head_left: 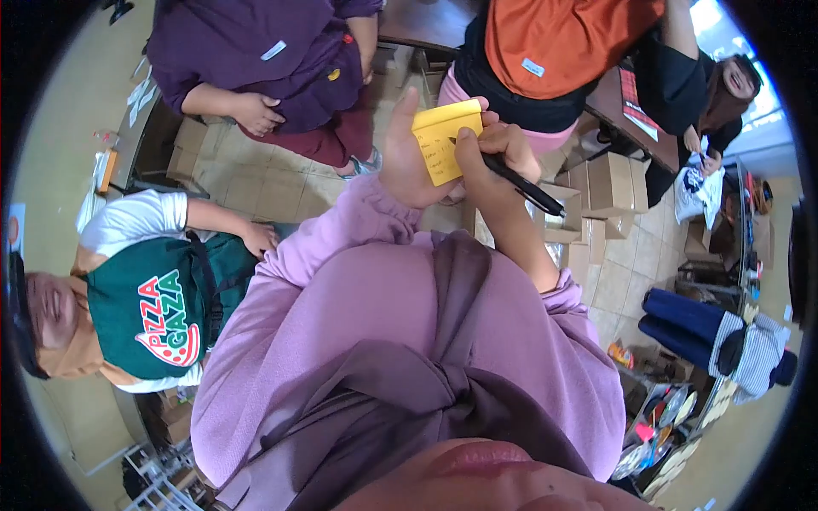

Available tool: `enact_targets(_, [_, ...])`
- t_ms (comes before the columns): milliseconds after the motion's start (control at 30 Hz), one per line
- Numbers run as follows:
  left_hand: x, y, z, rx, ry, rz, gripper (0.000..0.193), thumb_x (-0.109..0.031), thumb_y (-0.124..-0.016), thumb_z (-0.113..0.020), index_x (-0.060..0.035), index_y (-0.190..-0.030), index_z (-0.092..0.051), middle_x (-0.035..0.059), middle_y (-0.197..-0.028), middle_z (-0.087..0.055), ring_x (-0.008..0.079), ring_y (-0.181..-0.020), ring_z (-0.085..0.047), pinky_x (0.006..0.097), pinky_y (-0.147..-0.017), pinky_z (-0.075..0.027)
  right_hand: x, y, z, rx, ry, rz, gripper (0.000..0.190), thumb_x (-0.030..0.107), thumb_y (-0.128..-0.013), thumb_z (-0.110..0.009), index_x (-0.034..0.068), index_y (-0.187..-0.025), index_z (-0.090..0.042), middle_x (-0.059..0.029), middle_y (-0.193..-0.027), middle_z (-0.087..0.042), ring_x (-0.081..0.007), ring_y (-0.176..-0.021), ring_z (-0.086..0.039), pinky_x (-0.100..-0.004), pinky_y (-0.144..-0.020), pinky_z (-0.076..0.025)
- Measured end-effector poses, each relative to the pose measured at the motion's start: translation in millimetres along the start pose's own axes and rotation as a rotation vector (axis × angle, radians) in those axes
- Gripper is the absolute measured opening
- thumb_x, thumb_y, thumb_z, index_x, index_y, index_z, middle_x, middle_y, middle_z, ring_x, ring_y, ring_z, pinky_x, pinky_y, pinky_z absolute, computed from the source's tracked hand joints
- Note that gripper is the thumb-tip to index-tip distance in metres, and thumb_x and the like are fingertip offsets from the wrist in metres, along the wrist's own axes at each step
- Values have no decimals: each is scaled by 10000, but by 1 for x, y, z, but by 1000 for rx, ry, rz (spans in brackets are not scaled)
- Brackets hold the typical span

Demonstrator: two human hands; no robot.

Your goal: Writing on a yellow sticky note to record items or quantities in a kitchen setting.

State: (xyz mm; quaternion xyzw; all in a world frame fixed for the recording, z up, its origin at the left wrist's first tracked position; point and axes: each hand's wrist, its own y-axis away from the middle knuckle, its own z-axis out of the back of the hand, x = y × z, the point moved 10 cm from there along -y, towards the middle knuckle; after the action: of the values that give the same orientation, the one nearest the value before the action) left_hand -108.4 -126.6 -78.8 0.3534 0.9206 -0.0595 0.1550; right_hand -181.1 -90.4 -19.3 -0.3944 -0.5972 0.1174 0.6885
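My left hand [406, 153] lies palm up under a small pad of yellow sticky notes [441, 163], its fingertips showing past the pad's top right corner. The pad's top sheets are curled over along the upper edge, and the sheet on view bears several short lines of handwriting. A black pen [527, 188] is in my right hand [501, 150], its tip at the written sheet and its rear end pointing down to the right. My right fingers rest against the pad's right side.
Several people stand around: one in purple, one in an orange head covering, one in a green apron at left, others at right. Cardboard boxes [607, 185] stand on the tiled floor [275, 185]. A brown table [661, 144] is at upper right; loaded shelves [664, 396] are at lower right.
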Motion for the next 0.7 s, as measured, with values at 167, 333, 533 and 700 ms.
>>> enact_targets(167, [21,-4,-17,31,58,75,745,-638,-858,-297,-1,-1203,-471,151,-1121,-537,284,-1068,-518,408,-944,-403,19,0,19,31,136,157,245,12,-717,-687,65,-645,-459,-54,-527,-522,-108,-453,-531,-262,-550,-492])
enact_targets(333, [34,-6,-26,16,-2,122,741,-619,-876,-267,18,-1196,-469,153,-1113,-551,289,-1064,-523,407,-962,-389,30,4,31,-23,213,136,251,-3,-703,-691,64,-638,-459,-61,-529,-543,-143,-468,-581,-281,-481,-476])
enact_targets(533, [36,0,-32,7,-51,129,753,-620,-881,-244,23,-1205,-465,161,-1128,-560,296,-1070,-529,412,-964,-389,50,6,33,-71,275,135,252,13,-707,-699,70,-638,-464,-52,-524,-535,-145,-465,-582,-272,-450,-451])
enact_targets(700, [36,11,-39,5,-67,141,765,-628,-882,-234,24,-1210,-462,164,-1132,-558,302,-1078,-525,414,-965,-389,61,11,30,-71,322,146,253,28,-704,-708,76,-642,-468,-49,-525,-530,-145,-458,-576,-272,-446,-451])
